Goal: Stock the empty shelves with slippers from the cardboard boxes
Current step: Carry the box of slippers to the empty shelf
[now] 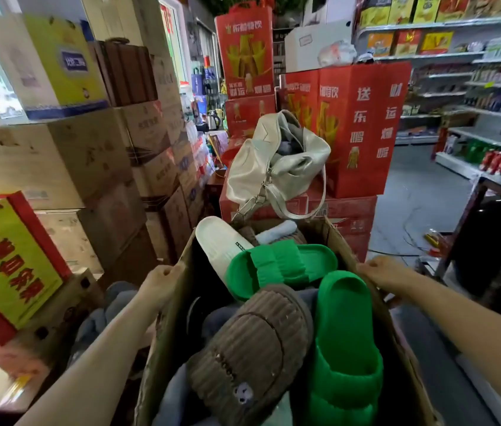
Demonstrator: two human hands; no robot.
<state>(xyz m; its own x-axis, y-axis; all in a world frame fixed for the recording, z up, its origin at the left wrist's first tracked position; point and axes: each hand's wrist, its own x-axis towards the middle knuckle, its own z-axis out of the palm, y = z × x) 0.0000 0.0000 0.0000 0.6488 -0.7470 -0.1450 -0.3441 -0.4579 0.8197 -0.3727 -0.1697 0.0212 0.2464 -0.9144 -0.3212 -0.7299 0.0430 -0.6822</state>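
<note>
So basically nothing's been stocked yet as far as I can tell, this looks like the hauling stage. The cardboard box [340, 241] is packed with slippers and being held up in front of the person, left hand [158, 282] curled over the left wall of the box and right hand [380, 272] gripping the right rim, both clamped on. Inside you've got a green slide [280, 265] lying crosswise near the top, a second green slide [346, 342] running lengthwise along the right side, a brown corduroy slipper [252, 342] with a little panda patch piled in the middle, and a white slide [217, 244] poking up at the far left corner, plus some grey-blue fuzzy ones buried underneath. None of them has left the box. The shelves [483, 139] off to the right are well apart from the box and what I can see of them already carries bottles and packets, so I can't spot the empty ones from here. A silver handbag [277, 167] sits on red drink cartons [357, 127] straight ahead, brown cartons [89, 167] stacked on the left. My guess: the whole job is still ahead, carry the box over, then unload pair by pair.
</note>
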